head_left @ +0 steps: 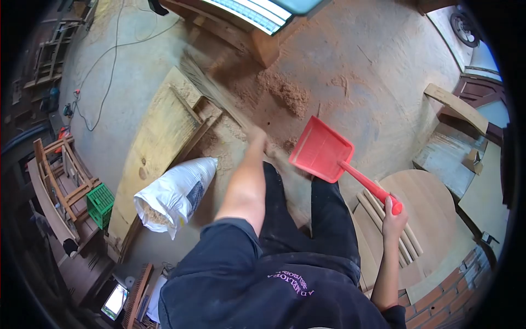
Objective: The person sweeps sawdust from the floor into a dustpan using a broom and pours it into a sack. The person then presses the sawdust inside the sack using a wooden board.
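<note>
Red dustpan (322, 149) sits ahead of the person's right leg (331, 211), its scoop overlapping the knee in view and its handle (366, 185) slanting back to the right. The right hand (394, 222) has its fingers wrapped closely around the end of that handle. The left hand (257, 140) reaches forward beside the other knee and is blurred; I cannot tell how far its fingers are closed or whether they have hold of anything. Beyond the 2 hands, a reddish heap of sawdust (287, 94) lies on the concrete floor (378, 82), with looser dust spread around it. On the left, a white sack (178, 192), its mouth showing pale shavings, lies beside a long yellowish board (153, 131). On the right, wooden rods (410, 244) lie over a round wooden panel (433, 200)
</note>
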`<state>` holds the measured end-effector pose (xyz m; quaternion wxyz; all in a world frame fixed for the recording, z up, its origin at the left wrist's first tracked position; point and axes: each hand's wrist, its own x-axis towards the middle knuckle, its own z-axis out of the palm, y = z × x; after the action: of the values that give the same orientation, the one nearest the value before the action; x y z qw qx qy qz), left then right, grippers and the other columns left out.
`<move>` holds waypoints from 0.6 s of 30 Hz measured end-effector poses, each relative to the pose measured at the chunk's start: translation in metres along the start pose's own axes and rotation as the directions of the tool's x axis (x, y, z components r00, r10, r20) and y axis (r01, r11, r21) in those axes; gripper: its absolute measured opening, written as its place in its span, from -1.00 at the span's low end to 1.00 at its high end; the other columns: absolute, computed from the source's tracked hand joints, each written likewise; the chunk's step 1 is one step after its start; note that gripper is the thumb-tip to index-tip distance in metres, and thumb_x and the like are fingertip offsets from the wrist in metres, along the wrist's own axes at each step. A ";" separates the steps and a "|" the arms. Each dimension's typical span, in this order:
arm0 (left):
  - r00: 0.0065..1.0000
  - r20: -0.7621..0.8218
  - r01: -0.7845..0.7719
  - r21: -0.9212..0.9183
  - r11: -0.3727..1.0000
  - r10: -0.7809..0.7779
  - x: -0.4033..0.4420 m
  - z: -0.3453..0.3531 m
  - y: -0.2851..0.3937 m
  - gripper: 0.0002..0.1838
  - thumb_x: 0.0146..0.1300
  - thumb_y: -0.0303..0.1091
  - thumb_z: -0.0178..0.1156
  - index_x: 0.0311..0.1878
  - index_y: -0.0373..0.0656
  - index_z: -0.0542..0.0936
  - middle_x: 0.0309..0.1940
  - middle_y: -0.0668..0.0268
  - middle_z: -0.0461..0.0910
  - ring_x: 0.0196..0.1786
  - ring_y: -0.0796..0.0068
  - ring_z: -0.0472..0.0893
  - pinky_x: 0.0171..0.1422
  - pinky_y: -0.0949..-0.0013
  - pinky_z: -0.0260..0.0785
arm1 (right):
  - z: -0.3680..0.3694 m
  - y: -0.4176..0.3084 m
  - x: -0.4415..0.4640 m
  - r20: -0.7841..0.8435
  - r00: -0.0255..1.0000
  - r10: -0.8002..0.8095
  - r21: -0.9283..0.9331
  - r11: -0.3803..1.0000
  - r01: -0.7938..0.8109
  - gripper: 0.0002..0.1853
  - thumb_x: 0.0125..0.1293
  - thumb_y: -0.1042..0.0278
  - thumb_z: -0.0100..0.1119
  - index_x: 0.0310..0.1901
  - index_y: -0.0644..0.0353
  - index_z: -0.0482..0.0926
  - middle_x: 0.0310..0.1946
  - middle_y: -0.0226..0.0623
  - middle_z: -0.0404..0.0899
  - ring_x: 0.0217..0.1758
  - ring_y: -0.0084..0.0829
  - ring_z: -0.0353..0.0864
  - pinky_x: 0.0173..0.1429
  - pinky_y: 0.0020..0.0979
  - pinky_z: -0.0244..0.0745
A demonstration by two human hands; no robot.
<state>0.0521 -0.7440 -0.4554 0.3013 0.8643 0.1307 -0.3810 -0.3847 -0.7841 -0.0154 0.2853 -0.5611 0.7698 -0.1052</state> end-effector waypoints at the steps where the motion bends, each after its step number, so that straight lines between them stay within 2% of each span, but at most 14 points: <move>1: 1.000 0.004 -0.014 0.048 0.999 0.014 -0.043 0.002 -0.013 -0.46 0.45 -0.10 -0.18 0.40 -0.11 0.11 0.12 -0.15 0.49 0.06 -0.12 0.56 -0.01 -0.05 0.47 | -0.004 0.001 0.003 -0.013 0.999 -0.039 -0.014 0.999 0.039 -0.67 0.38 0.22 0.21 -0.04 0.36 0.63 -0.43 -0.34 0.59 -0.43 -0.58 0.53 -0.29 -0.53 0.44; 4: 0.995 0.097 -0.021 0.076 0.997 0.013 -0.162 -0.006 -0.031 -0.46 0.45 -0.08 -0.15 0.36 -0.17 0.12 0.07 -0.19 0.51 -0.06 -0.14 0.62 -0.10 -0.07 0.49 | -0.017 -0.009 0.010 0.045 0.999 0.013 0.065 0.998 -0.016 -0.67 0.38 0.21 0.22 -0.05 0.35 0.64 -0.43 -0.34 0.60 -0.43 -0.58 0.53 -0.30 -0.52 0.44; 5: 0.988 0.147 0.045 0.034 0.998 -0.049 -0.216 -0.024 -0.012 -0.50 0.42 -0.11 -0.09 0.31 -0.18 0.18 -0.05 -0.15 0.54 -0.21 -0.06 0.64 -0.28 -0.01 0.50 | -0.020 -0.008 0.013 0.046 0.999 0.009 0.074 0.997 -0.013 -0.67 0.38 0.21 0.22 -0.05 0.35 0.64 -0.43 -0.34 0.60 -0.43 -0.58 0.53 -0.30 -0.52 0.44; 6: 0.974 0.196 0.114 -0.001 0.993 -0.112 -0.273 -0.044 0.009 -0.53 0.40 -0.13 -0.03 0.26 -0.19 0.23 -0.16 -0.11 0.57 -0.36 0.02 0.66 -0.45 0.06 0.51 | -0.023 -0.005 0.016 0.053 0.998 0.038 0.118 0.992 -0.044 -0.66 0.35 0.22 0.24 -0.05 0.37 0.64 -0.36 -0.26 0.65 -0.33 -0.53 0.59 -0.18 -0.48 0.47; 7: 0.942 0.311 0.154 -0.077 0.985 -0.123 -0.302 -0.062 0.010 -0.57 0.37 -0.20 0.01 0.22 -0.17 0.26 -0.31 -0.01 0.54 -0.51 0.13 0.60 -0.58 0.15 0.46 | -0.026 -0.003 0.018 0.062 0.996 0.071 0.161 0.984 -0.080 -0.65 0.33 0.23 0.26 -0.05 0.39 0.64 -0.29 -0.17 0.70 -0.22 -0.47 0.64 -0.07 -0.43 0.49; 8: 0.897 0.424 0.200 -0.145 0.969 -0.122 -0.322 -0.078 0.008 -0.60 0.34 -0.27 0.06 0.18 -0.16 0.29 -0.45 0.08 0.51 -0.66 0.24 0.54 -0.70 0.25 0.40 | -0.030 -0.004 0.020 0.061 0.996 0.070 0.169 0.982 -0.080 -0.65 0.33 0.23 0.26 -0.05 0.39 0.64 -0.29 -0.17 0.70 -0.22 -0.47 0.64 -0.07 -0.43 0.49; 10: 0.956 0.294 0.080 -0.206 0.975 -0.016 -0.354 -0.104 0.000 -0.64 0.27 -0.38 0.08 0.10 -0.15 0.29 -0.62 0.25 0.37 -0.74 0.35 0.43 -0.74 0.28 0.36 | -0.036 -0.007 0.020 0.080 0.992 0.100 0.205 0.972 -0.115 -0.64 0.33 0.22 0.27 -0.04 0.38 0.64 -0.30 -0.19 0.69 -0.26 -0.50 0.62 -0.10 -0.44 0.49; 13: 0.976 0.220 0.075 -0.321 0.944 -0.002 -0.374 -0.141 0.029 -0.69 0.23 -0.47 0.08 0.02 -0.13 0.29 -0.64 0.28 0.36 -0.79 0.41 0.38 -0.77 0.32 0.32 | -0.037 -0.003 0.020 0.062 0.992 0.112 0.226 0.966 -0.123 -0.63 0.33 0.21 0.28 -0.03 0.38 0.64 -0.31 -0.21 0.69 -0.29 -0.53 0.60 -0.13 -0.45 0.49; 16: 0.977 0.146 -0.091 -0.382 0.920 0.157 -0.324 -0.150 0.070 -0.69 0.24 -0.50 0.06 0.03 -0.13 0.28 -0.64 0.29 0.37 -0.76 0.43 0.39 -0.75 0.33 0.31 | -0.027 0.003 0.020 0.001 0.998 0.059 0.188 0.980 -0.058 -0.62 0.33 0.21 0.28 0.00 0.38 0.63 -0.30 -0.20 0.69 -0.28 -0.53 0.61 -0.11 -0.45 0.49; 18: 0.956 0.105 -0.222 -0.357 0.907 0.275 -0.265 -0.145 0.112 -0.66 0.25 -0.48 0.05 0.08 -0.17 0.29 -0.51 0.22 0.43 -0.68 0.42 0.43 -0.69 0.31 0.32 | -0.019 0.007 0.021 -0.009 0.997 0.075 0.169 0.983 -0.072 -0.62 0.33 0.21 0.28 0.03 0.36 0.62 -0.28 -0.18 0.70 -0.24 -0.51 0.63 -0.07 -0.44 0.49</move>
<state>0.0081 -0.7407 -0.1369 0.5016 0.7767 0.0596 -0.3762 -0.4053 -0.8040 -0.0101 0.3297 -0.5054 0.7804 -0.1638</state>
